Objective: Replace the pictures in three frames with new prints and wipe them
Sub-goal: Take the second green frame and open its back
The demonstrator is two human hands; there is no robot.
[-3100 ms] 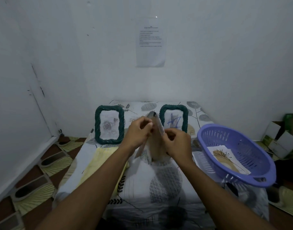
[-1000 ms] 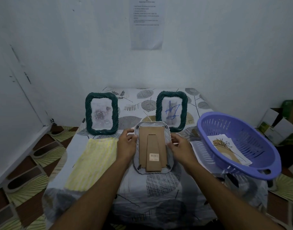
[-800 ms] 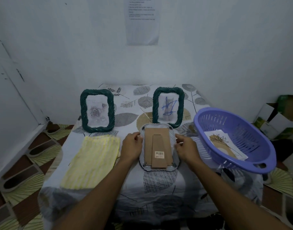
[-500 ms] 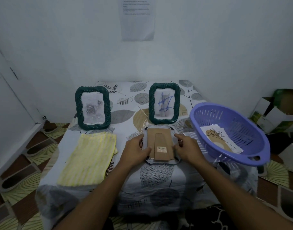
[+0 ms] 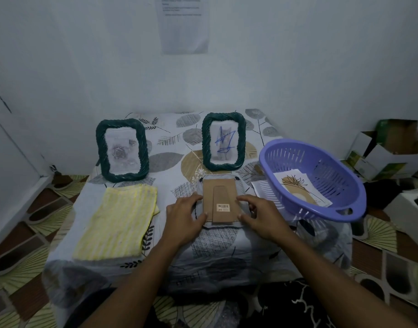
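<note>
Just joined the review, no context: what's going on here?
A person holds a face-down frame flat on the table, left hand at its left edge, right hand at its right, cardboard back up. Two green frames stand behind, pictures in them. A yellow cloth lies left; a print sits in the purple basket right.

Home room – patterned tablecloth (image 5: 170,147), tiled floor (image 5: 18,235), cardboard boxes (image 5: 390,155)

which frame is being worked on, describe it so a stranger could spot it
On the table with the leaf-print cover, look at the near middle, between the yellow cloth and the purple basket. The face-down frame lies there, held by the left hand and right hand. Unlike the two green frames standing upright behind it, it shows a brown cardboard back with a barcode sticker.
</note>
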